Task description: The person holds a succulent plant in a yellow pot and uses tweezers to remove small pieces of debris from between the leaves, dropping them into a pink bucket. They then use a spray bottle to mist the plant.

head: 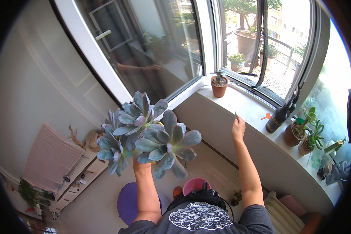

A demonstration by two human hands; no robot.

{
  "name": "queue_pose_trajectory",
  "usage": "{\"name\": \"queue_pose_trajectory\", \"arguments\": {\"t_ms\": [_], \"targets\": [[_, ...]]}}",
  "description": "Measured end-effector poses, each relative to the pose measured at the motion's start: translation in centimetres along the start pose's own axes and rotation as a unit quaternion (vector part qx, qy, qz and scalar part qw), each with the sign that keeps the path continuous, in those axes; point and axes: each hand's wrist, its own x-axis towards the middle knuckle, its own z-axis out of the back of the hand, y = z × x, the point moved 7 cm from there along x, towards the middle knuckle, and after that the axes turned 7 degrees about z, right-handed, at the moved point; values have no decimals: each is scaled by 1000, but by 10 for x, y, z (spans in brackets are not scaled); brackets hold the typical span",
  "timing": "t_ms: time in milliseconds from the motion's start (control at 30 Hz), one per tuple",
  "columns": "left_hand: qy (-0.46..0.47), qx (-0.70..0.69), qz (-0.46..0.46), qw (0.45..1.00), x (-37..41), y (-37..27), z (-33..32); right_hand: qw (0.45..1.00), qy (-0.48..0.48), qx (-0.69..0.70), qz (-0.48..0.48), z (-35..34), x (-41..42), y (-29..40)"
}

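A large succulent with several blue-grey rosettes (pixel 163 143) fills the middle of the head view. My left hand (pixel 142 165) is under it, mostly hidden by the leaves; what exactly its fingers grip, stem or pot, cannot be seen. On the right, my right hand (pixel 238 128) is closed around a thin, dark pointed tool (pixel 235 113), its tip upward, beside the edge of the white windowsill (pixel 242 102). A small terracotta pot (pixel 218 87) with a grey plant and pebbles stands at the sill's corner.
Along the sill stand a dark spray bottle (pixel 275 120), an orange clip-like piece (pixel 266 116) and potted succulents (pixel 295 133). An open window sash (pixel 161 52) lies ahead. Below are a purple round stool (pixel 127 201) and a pink bucket (pixel 196 185). A shelf unit (pixel 79 181) stands left.
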Motion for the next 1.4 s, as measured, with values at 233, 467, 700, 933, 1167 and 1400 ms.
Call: {"name": "queue_pose_trajectory", "arguments": {"t_ms": [233,467,700,933,1167,1400], "targets": [[-28,27,-38,999,9,28,-1,963,-27,-257,77,25,50,-37],[2,17,-23,1000,25,24,-55,946,-58,-260,183,33,71,-40],[-34,-45,10,998,44,28,-80,887,-395,-52,233,160,9,5],[-41,-48,6,998,51,32,-101,916,-379,-67,112,220,50,7],[-52,-37,13,998,38,35,-88,926,-363,-39,92,219,75,6],[-67,-16,10,998,30,26,-87,917,-363,-89,137,225,86,1]]}}
